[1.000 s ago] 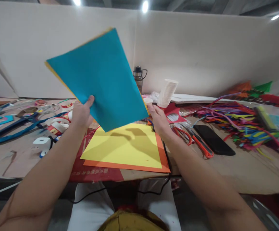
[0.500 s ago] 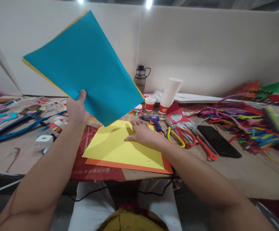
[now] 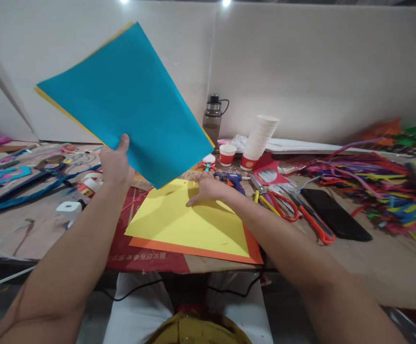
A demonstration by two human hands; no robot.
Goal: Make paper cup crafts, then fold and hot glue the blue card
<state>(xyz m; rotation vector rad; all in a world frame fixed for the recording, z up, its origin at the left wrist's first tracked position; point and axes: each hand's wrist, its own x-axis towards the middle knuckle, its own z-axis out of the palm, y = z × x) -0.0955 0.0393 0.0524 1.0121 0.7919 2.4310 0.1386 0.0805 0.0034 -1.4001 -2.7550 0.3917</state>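
Note:
Raised at the left, my left hand [image 3: 116, 162] grips a blue paper sheet [image 3: 125, 105] by its lower edge, thumb on the front. A darker yellow sheet [image 3: 62, 110] shows along the edges behind the blue one. On the table lies a bright yellow sheet [image 3: 179, 224], over an orange sheet [image 3: 255, 248] that sticks out at the front and right. My right hand [image 3: 209, 187] is at the yellow sheet's far edge, fingers bent and thumb held apart. Its fingertips are partly hidden, and I see nothing held there.
Beyond the sheets are a blue glue gun [image 3: 234, 181], a paper cup [image 3: 227, 155], stacked cups [image 3: 261, 138] and a bottle [image 3: 212, 122]. To the right lie scissors [image 3: 284, 208], a utility knife [image 3: 317, 224], a phone [image 3: 335, 215] and colourful strips [image 3: 372, 181]. A white charger [image 3: 69, 208] sits left.
My right hand has gone from lying flat with fingers spread on the yellow sheet to bent fingers at its far edge. My left hand still holds the blue sheet up; the view shifted slightly.

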